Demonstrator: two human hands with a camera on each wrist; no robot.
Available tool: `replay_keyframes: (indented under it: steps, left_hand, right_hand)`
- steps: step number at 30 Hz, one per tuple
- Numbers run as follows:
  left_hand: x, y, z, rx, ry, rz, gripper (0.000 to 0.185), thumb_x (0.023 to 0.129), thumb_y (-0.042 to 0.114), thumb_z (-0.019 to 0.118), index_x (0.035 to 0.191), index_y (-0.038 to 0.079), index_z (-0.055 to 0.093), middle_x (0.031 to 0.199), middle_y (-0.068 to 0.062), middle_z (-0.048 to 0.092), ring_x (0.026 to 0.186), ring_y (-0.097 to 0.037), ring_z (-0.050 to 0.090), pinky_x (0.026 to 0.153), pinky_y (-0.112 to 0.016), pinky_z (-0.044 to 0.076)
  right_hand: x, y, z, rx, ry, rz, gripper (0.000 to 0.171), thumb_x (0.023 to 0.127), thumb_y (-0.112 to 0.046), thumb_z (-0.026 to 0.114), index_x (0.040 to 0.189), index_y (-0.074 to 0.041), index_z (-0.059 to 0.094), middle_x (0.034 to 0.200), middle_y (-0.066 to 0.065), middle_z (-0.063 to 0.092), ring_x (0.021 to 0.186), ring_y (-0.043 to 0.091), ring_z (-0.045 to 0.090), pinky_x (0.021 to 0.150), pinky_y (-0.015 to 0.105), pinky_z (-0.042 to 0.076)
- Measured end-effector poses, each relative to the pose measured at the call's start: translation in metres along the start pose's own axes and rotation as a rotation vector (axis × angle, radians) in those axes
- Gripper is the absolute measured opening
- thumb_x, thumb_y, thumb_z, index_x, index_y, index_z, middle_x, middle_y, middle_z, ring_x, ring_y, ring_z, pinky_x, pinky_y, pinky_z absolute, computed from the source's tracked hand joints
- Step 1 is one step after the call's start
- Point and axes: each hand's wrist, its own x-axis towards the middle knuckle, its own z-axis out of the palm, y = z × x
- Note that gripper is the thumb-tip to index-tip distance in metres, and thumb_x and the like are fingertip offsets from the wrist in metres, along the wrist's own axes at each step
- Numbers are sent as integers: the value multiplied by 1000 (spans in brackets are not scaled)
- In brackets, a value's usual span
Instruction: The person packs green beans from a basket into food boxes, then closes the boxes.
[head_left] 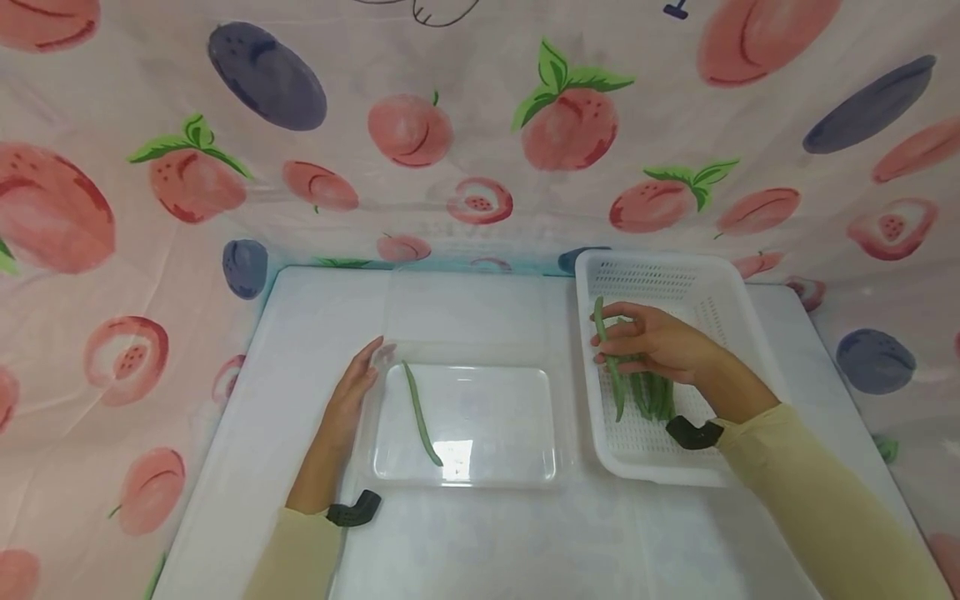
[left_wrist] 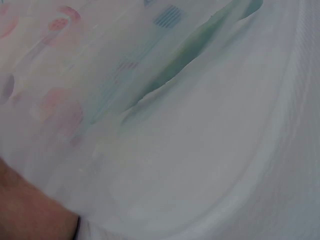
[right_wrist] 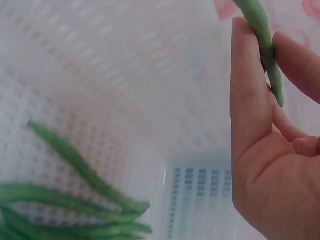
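My right hand (head_left: 660,346) is over the white perforated basket (head_left: 652,473) and pinches one green bean (right_wrist: 256,20) between thumb and fingers. Below it, several more green beans (head_left: 654,396) lie together on the basket floor. A clear plastic box (head_left: 495,417) stands to the left of the basket, with a single green bean (head_left: 422,412) lying slantwise inside. Along the box's left wall rests my left hand (head_left: 351,396), its fingers extended. In the left wrist view, the box wall blurs the bean (left_wrist: 185,52), and only a bit of the left hand (left_wrist: 32,205) shows.
Both containers stand on a white table (head_left: 480,542). Behind and beside it hangs a cloth (head_left: 480,108) printed with peaches and dark plums. Black bands (head_left: 354,508) circle both wrists over pale yellow sleeves (head_left: 825,492).
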Motion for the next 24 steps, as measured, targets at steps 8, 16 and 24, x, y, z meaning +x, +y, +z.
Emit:
replay_keyframes:
  steps: [8, 16, 24]
  left_hand:
    - [1, 0, 0, 6, 3, -21, 53, 108, 45, 40, 159, 35, 33, 168, 13, 24, 155, -28, 24, 117, -72, 25]
    - [0, 1, 1, 20, 11, -42, 53, 107, 47, 39, 159, 36, 32, 167, 14, 25, 155, -29, 25, 116, -73, 27]
    - [0, 1, 1, 11, 16, -39, 55, 107, 47, 41, 160, 34, 32, 167, 15, 26, 155, -27, 23, 118, -73, 23]
  right_hand:
    - [3, -8, 20, 11, -75, -30, 36, 101, -4, 61, 134, -3, 45, 110, 2, 73, 95, 20, 75, 85, 39, 63]
    - [12, -14, 32, 2, -77, 7, 41, 102, -12, 62, 137, -9, 42, 111, 6, 72, 92, 26, 76, 80, 44, 63]
    - [21, -22, 49, -14, -95, 22, 47, 104, -13, 60, 142, -7, 35, 115, 9, 68, 89, 26, 77, 77, 43, 64]
